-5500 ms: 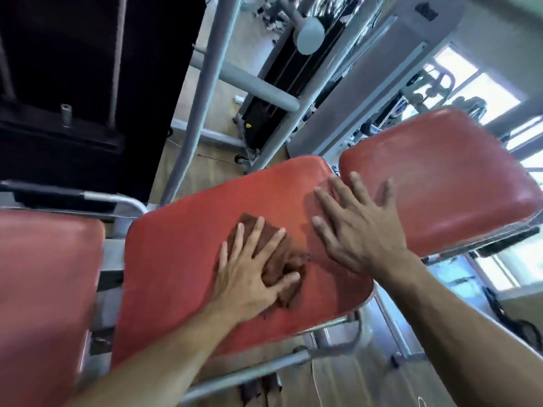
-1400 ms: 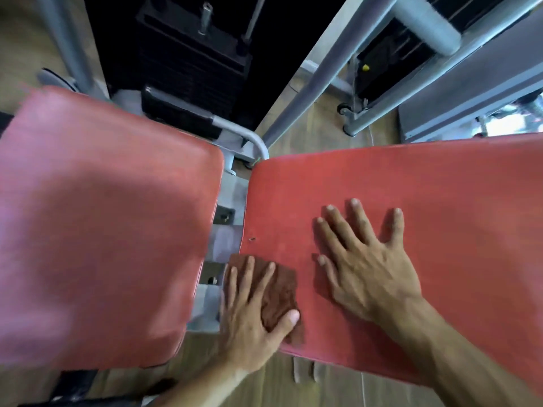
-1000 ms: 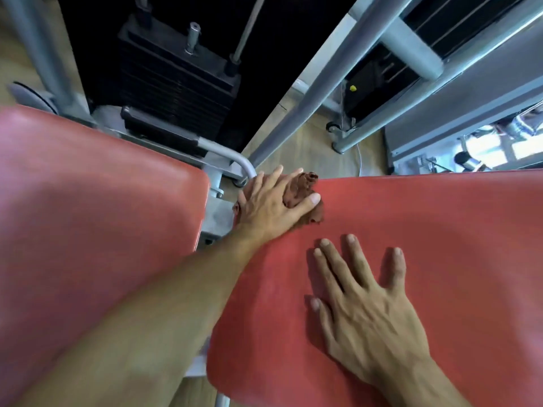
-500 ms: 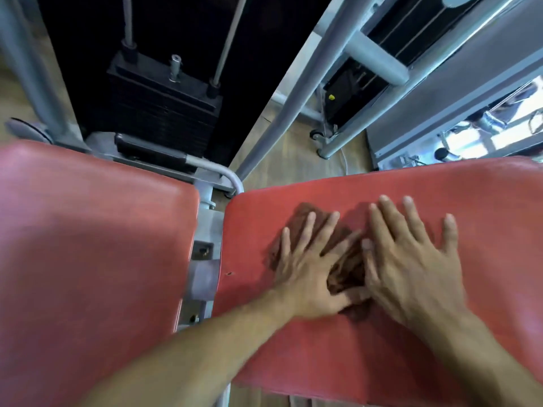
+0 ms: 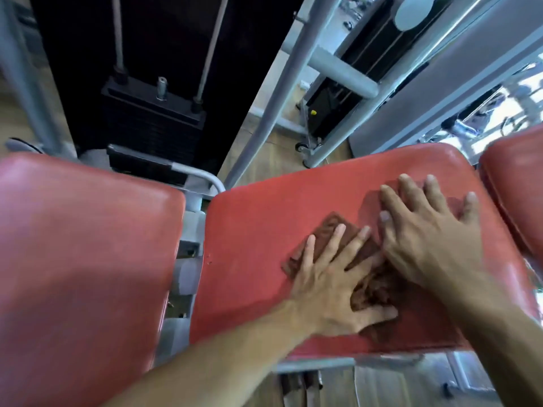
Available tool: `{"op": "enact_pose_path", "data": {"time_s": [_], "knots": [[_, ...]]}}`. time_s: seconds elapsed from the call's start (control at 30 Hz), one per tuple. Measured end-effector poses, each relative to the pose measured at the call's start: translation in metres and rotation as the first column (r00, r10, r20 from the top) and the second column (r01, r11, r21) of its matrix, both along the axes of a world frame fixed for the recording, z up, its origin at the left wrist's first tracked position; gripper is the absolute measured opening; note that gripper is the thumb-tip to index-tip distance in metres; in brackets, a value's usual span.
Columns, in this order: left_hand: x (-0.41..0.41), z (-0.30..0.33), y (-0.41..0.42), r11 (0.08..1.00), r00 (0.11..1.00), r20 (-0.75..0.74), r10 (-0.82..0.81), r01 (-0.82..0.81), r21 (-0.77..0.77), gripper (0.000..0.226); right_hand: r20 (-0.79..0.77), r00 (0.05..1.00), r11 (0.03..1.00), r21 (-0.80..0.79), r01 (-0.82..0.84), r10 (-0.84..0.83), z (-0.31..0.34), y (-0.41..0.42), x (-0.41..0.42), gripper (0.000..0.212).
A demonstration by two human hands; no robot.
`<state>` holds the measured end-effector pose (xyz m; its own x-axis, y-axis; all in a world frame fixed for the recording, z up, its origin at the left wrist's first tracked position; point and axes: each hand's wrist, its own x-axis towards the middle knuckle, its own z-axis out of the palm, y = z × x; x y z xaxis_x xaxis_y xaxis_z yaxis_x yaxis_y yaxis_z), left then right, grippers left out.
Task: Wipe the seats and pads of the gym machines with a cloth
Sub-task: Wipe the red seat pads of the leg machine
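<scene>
Head view shows the cloth (image 5: 346, 248) has slid from the middle pad's (image 5: 258, 230) far left corner back to its centre, so this pad is nearly covered. Left hand (image 5: 329, 283) presses it flat, fingers spread, gripping nothing. Right hand (image 5: 423, 230) lies splayed just beside it, bracing on the pad.
</scene>
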<state>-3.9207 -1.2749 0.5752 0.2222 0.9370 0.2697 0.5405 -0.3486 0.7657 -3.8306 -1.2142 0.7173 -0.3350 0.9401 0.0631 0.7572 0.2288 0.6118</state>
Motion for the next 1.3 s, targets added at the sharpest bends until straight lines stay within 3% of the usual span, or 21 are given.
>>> {"op": "enact_pose_path", "data": {"time_s": [0.2, 0.37, 0.47, 0.53, 0.67, 0.77, 0.8, 0.87, 0.97, 1.03, 1.13, 1.3], "knots": [[0.007, 0.044, 0.062, 0.985, 0.988, 0.088, 0.124, -0.113, -0.128, 0.079, -0.165, 0.986, 0.999, 0.034, 0.025, -0.019, 0.019, -0.022, 0.017, 0.052], [-0.006, 0.025, 0.035, 0.99, 0.99, 0.118, 0.071, -0.055, -0.134, 0.097, -0.234, 0.972, 0.999, 0.028, 0.026, -0.019, 0.002, -0.042, 0.001, 0.052], [-0.02, 0.025, 0.032, 0.976, 0.983, 0.174, -0.054, 0.089, -0.199, 0.114, -0.133, 0.978, 0.986, 0.023, 0.166, -0.161, -0.007, -0.034, -0.024, 0.053], [-0.036, 0.025, 0.037, 0.957, 0.962, 0.251, -0.11, 0.171, -0.235, 0.113, -0.167, 0.941, 0.956, -0.037, 0.292, -0.294, -0.006, -0.023, -0.035, 0.055], [-0.07, 0.021, 0.052, 0.977, 0.926, 0.377, -0.004, 0.083, -0.196, 0.093, -0.273, 0.884, 0.925, -0.088, 0.37, -0.38, -0.004, -0.013, -0.046, 0.038], [-0.088, 0.007, 0.066, 0.996, 0.982, 0.169, 0.079, -0.073, -0.041, 0.078, -0.357, 0.869, 0.94, -0.128, 0.317, -0.342, -0.008, -0.022, -0.057, 0.027], [-0.095, 0.004, 0.072, 0.995, 0.993, 0.076, 0.095, -0.097, 0.012, 0.075, -0.46, 0.837, 0.955, -0.153, 0.254, -0.297, -0.009, -0.024, -0.06, 0.018], [-0.114, 0.001, 0.083, 0.998, 0.998, 0.002, 0.062, -0.062, 0.026, 0.057, -0.667, 0.699, 0.962, -0.245, 0.12, -0.258, -0.013, -0.029, -0.067, 0.021], [-0.153, 0.0, 0.073, 0.999, 0.996, 0.085, -0.033, 0.032, 0.019, 0.015, -0.828, 0.486, 0.953, -0.3, 0.039, -0.28, -0.02, -0.039, -0.08, 0.028], [-0.19, -0.004, 0.045, 1.0, 0.991, 0.131, -0.012, 0.015, -0.018, 0.009, -0.897, 0.284, 0.938, -0.347, 0.025, -0.34, -0.031, -0.051, -0.093, 0.031], [-0.254, -0.017, -0.014, 0.983, 0.985, 0.173, 0.028, 0.004, -0.185, 0.006, -0.885, 0.081, 0.888, -0.46, -0.008, -0.458, -0.067, -0.075, -0.123, 0.043], [-0.35, -0.066, -0.072, 0.878, 0.948, 0.273, 0.165, -0.015, -0.478, 0.008, -0.798, -0.043, 0.791, -0.587, -0.173, -0.601, -0.159, -0.107, -0.194, 0.06]]}}
